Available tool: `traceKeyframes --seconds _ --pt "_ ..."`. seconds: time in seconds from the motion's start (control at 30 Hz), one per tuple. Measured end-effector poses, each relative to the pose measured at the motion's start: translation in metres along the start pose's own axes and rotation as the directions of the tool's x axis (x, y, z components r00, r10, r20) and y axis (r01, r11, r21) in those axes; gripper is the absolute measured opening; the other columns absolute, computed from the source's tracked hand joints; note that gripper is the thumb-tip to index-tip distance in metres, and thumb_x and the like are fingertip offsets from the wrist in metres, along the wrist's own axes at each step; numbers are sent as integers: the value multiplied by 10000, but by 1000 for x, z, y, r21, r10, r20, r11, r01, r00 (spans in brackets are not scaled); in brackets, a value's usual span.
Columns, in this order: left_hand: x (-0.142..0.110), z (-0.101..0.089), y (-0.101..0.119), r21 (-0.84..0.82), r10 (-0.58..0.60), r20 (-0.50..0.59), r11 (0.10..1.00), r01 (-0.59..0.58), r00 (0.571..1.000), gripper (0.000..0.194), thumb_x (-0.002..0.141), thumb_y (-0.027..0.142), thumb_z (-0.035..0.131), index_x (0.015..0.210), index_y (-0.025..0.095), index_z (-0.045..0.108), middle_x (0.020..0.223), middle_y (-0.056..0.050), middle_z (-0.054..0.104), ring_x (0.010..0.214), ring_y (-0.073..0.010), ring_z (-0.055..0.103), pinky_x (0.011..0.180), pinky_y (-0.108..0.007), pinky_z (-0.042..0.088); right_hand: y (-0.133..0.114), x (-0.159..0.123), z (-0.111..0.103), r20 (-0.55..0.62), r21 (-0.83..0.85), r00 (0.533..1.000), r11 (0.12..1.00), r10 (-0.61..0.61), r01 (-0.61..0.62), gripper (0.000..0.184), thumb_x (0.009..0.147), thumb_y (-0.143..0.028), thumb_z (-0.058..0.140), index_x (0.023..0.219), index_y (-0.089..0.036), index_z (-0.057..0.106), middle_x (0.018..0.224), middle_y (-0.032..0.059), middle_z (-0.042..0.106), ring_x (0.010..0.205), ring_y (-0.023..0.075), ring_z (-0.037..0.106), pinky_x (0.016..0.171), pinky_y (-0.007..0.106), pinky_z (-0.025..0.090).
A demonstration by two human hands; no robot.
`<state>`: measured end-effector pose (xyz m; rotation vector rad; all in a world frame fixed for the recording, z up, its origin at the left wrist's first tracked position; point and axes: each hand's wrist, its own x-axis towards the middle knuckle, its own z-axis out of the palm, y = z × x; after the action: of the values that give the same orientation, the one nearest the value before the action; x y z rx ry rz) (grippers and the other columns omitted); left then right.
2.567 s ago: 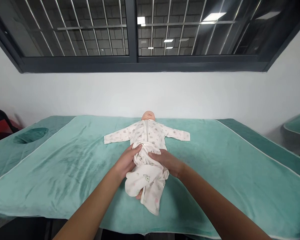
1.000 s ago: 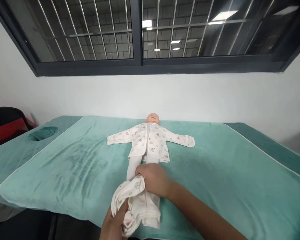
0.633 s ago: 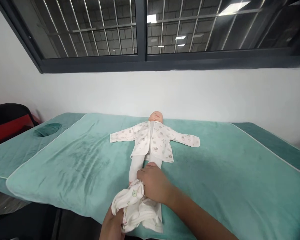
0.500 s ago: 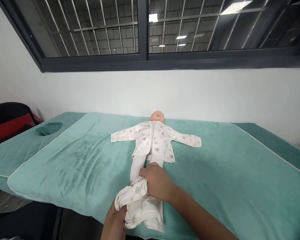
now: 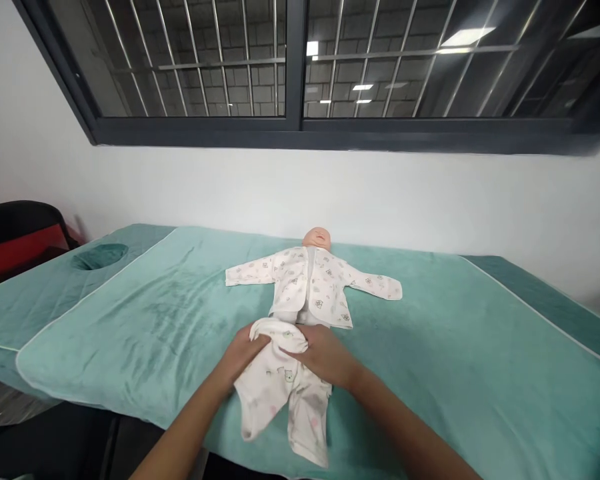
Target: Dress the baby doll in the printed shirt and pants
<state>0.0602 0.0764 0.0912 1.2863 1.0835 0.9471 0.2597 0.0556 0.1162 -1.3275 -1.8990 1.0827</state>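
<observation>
A baby doll (image 5: 317, 237) lies on its back on a teal towel (image 5: 150, 320), arms spread, in a white printed jacket (image 5: 310, 283). Small white printed trousers (image 5: 280, 387) cover the doll's legs, their waistband bunched just below the jacket hem. My left hand (image 5: 243, 352) is closed on the left side of that waistband. My right hand (image 5: 325, 357) is closed on its right side. The trouser legs trail toward the near edge of the towel, and the doll's legs are hidden under the cloth.
The towel covers a teal massage bed (image 5: 545, 293) with a face hole (image 5: 100, 255) at the far left. A black and red chair (image 5: 15, 237) stands at the left. A white wall and a barred window (image 5: 290, 67) rise behind the bed.
Both hands have moved up from the doll's feet toward its waist, drawing the bunched trousers along the legs. The bare white legs seen earlier are now covered.
</observation>
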Motion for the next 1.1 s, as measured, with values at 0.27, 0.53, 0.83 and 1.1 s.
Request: traceKeyframes --seconds 0.27,0.53,0.83,1.1 --pt "40 7 -1 -223 -14 -84 975 -5 996 543 733 686 595 783 145 604 700 -5 613 645 -140 532 629 -239 420 0 2 -9 14 38 998 997 63 -63 309 836 -486 591 965 -209 642 943 32 678 849 200 600 750 297 432" --pt "44 9 -13 112 129 -128 987 -115 983 455 719 453 724 1047 182 563 963 -27 556 837 -155 534 749 -251 426 7 -8 -31 -313 4 949 999 -43 47 335 933 -485 419 882 -194 577 837 31 594 772 155 543 717 277 433" --pt "66 50 28 833 459 21 483 -270 888 244 830 288 569 1055 199 597 1089 -105 547 1069 -274 487 890 -372 387 13 40 -27 -556 -432 831 861 -20 -268 120 852 -293 566 900 -190 527 973 82 564 907 212 554 709 273 387" --pt "99 2 12 109 167 -524 986 -128 835 223 824 378 534 715 189 489 655 15 493 702 -165 495 675 -297 396 53 16 -91 -761 132 617 980 198 -151 390 869 -537 373 933 -185 530 871 44 641 708 162 599 599 277 485"
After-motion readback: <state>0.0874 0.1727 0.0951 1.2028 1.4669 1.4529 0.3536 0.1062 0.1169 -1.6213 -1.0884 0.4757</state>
